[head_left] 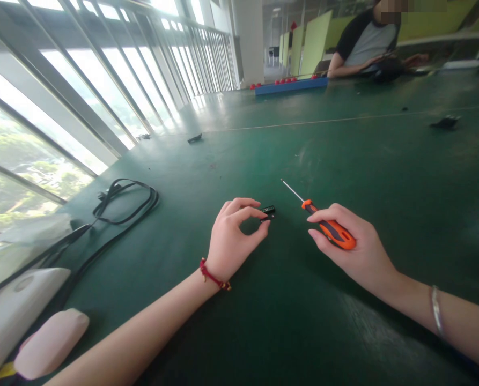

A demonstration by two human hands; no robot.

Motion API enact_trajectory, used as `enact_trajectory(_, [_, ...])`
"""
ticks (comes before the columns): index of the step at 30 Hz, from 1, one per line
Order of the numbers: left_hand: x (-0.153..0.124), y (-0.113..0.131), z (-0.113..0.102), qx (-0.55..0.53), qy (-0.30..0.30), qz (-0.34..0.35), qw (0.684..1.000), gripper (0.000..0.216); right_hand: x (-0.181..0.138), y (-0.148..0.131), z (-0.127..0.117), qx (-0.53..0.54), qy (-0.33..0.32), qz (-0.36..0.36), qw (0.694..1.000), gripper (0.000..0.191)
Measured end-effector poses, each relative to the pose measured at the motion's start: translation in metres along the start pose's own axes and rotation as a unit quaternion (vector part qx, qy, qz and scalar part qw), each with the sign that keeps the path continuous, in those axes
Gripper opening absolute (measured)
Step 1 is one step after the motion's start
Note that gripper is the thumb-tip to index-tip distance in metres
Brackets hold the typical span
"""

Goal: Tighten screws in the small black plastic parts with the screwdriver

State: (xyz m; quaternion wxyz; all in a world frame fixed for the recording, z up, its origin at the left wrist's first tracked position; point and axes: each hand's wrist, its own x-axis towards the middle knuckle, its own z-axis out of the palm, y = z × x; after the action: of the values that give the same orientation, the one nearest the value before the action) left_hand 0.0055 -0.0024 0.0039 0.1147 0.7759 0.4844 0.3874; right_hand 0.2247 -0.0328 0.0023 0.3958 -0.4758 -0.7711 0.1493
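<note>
My left hand (pixel 239 228) is closed in a pinch on a small black part (pixel 269 209) near the middle of the green table. The fingertips cover its left end, and a small light spot shows near its lower edge. To the right, my right hand (pixel 354 246) grips a screwdriver (pixel 331 228) with an orange and dark handle. Its thin metal shaft points up and left, away from me, and its tip is apart from the black part.
A looped black cable (pixel 132 220) lies on the left, near a pale pink rounded object (pixel 52 346) and a white object (pixel 26 305). Small black pieces (pixel 194 138) lie farther off. A blue bar (pixel 291 86) with red knobs and a seated person (pixel 368 43) are at the far side.
</note>
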Motion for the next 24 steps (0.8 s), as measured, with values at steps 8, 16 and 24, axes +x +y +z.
enact_trajectory(8, [0.02,-0.013,0.014,0.059,-0.087,-0.008,0.994,0.011,0.001,0.004,0.001,0.02,-0.016,0.01,1.0,0.008])
enact_trajectory(16, [-0.03,-0.037,-0.094,0.141,-0.021,-0.103,0.984,0.013,0.001,0.004,0.0,0.042,-0.04,0.013,0.998,0.009])
enact_trajectory(24, [-0.074,-0.089,-0.169,0.267,-0.025,-0.325,0.907,0.019,0.002,0.004,0.002,0.034,-0.046,0.012,0.998,0.008])
